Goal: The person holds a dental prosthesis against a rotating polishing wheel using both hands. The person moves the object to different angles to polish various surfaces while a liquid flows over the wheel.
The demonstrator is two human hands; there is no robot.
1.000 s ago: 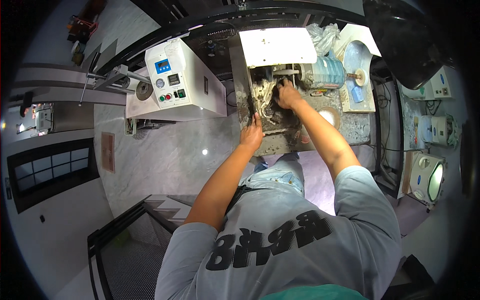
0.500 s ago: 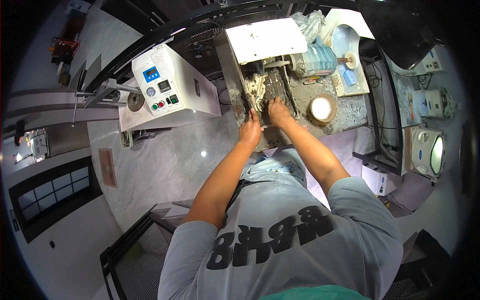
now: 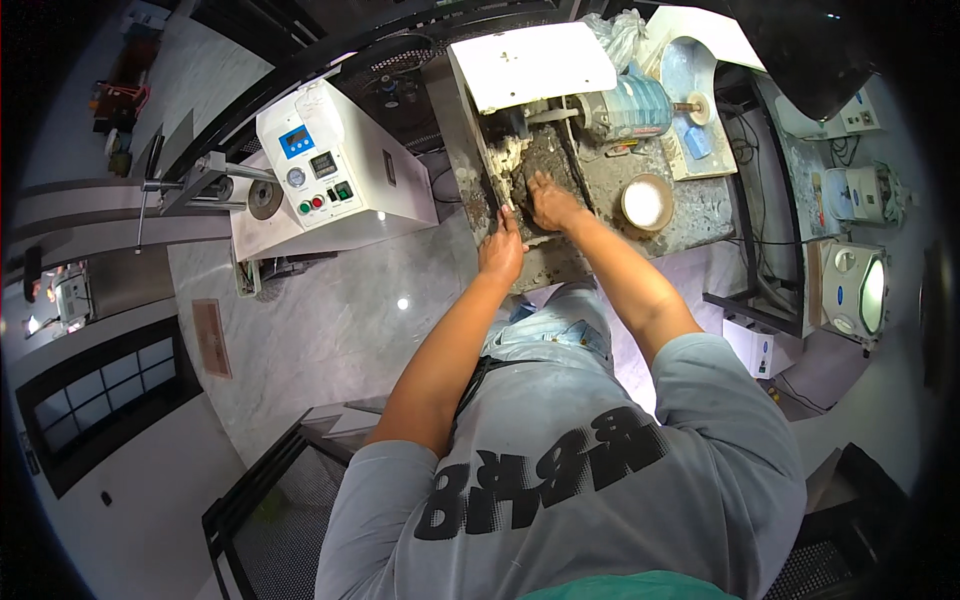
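A dirty grey workbench (image 3: 700, 215) stands in front of me. My right hand (image 3: 552, 203) presses flat on a dark grey lump (image 3: 545, 165) that lies in a messy recess of the bench, fingers spread over it. My left hand (image 3: 502, 250) rests at the bench's left front edge, touching a dark strip there; whether it grips anything is hidden. A white flat lid (image 3: 530, 62) sits just beyond the lump.
A white control box (image 3: 330, 165) with buttons and small displays stands to the left. A clear water bottle (image 3: 630, 105) lies behind the lump, a round white bowl (image 3: 645, 203) to its right. White devices (image 3: 855, 290) line the right side. Marble floor (image 3: 330, 320) lies below.
My right hand has slid forward onto the dark lump and flattened. My left hand stays at the bench's left edge. The view has shifted slightly.
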